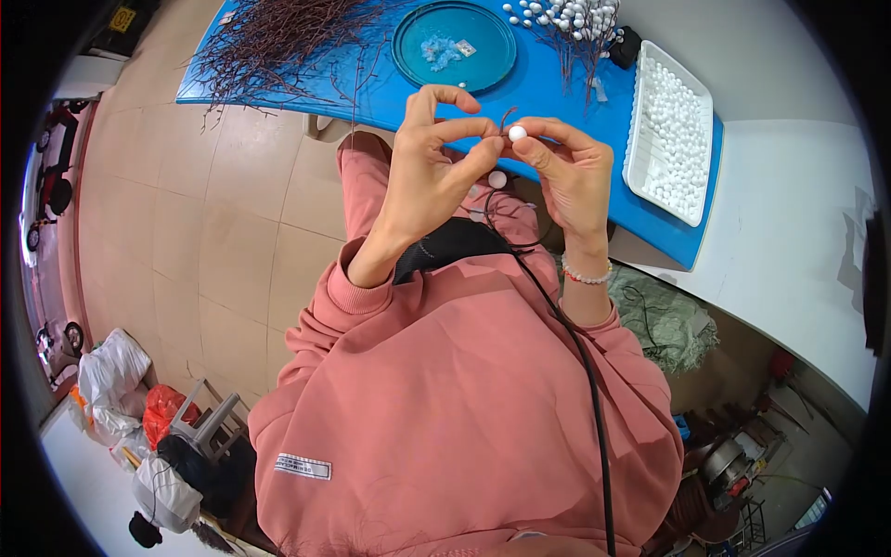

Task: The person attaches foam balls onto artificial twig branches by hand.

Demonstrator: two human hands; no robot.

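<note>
My left hand (432, 172) pinches a thin dark twig (506, 117) between thumb and forefinger, held up in front of my chest. My right hand (571, 167) grips a small white foam ball (517, 133) at its fingertips, pressed against the twig's end. Both hands meet just below the edge of the blue table (538, 84). A second white ball (497, 179) shows below the hands. A bead bracelet sits on my right wrist.
On the blue table lie a pile of bare brown twigs (278, 42), a round teal tray (454, 44), finished twigs tipped with white balls (575, 19) and a white tray (670, 130) full of white balls. Bags (121, 381) and a stool stand on the tiled floor at left.
</note>
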